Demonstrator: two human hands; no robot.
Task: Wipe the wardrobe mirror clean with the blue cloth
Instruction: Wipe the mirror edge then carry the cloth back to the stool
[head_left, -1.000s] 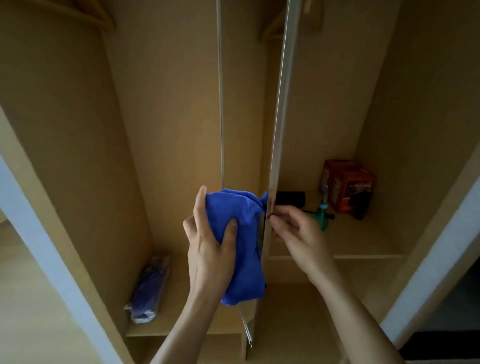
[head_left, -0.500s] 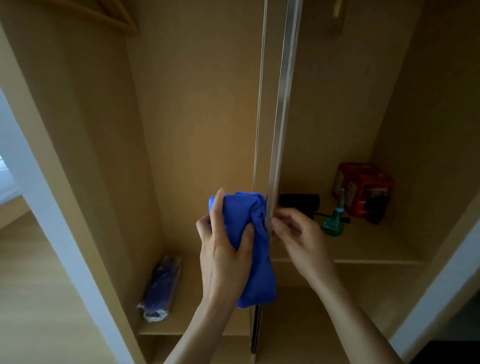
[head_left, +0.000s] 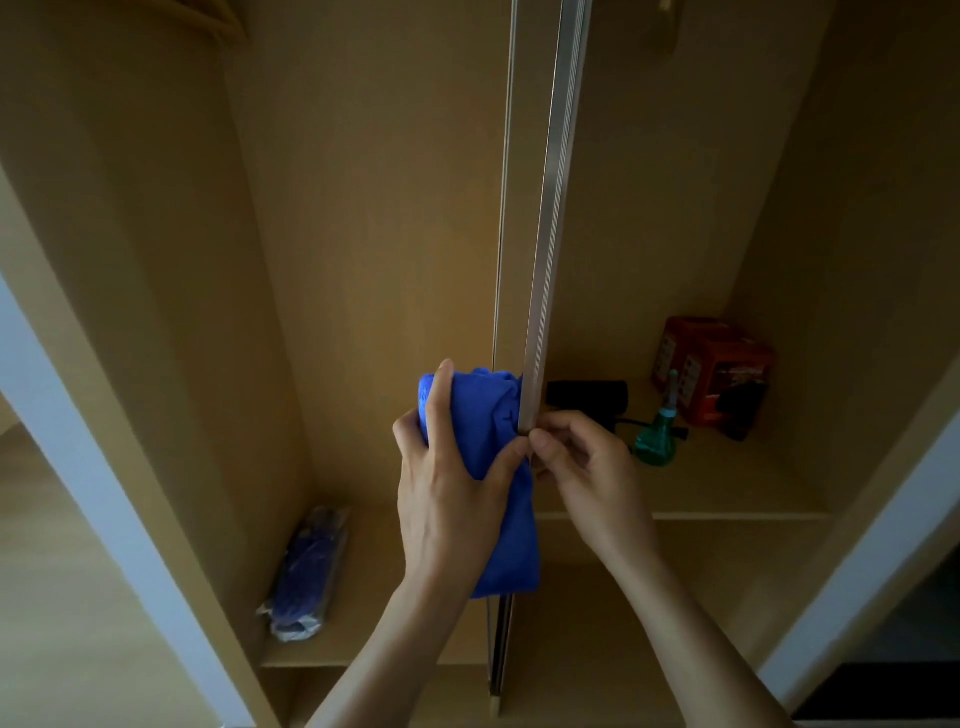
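The wardrobe mirror (head_left: 551, 208) is a tall narrow panel seen almost edge-on, its metal frame running down the middle of the open wardrobe. My left hand (head_left: 449, 488) grips the bunched blue cloth (head_left: 480, 421) and holds it against the mirror's left face at about mid height. The cloth's lower end hangs down past my wrist. My right hand (head_left: 582, 462) pinches the mirror's front edge just right of the cloth, thumb and fingertips on the frame.
On the right shelf (head_left: 727, 488) stand a red box (head_left: 714, 374), a green bottle (head_left: 655, 441) and a black object (head_left: 587, 395). A blue bundle in clear plastic (head_left: 306, 571) lies on the lower left shelf. White wardrobe frame posts flank both sides.
The mirror panel has swung so it shows more edge-on. My view shifted left. Both hands kept their hold, left on the cloth, right on the edge.
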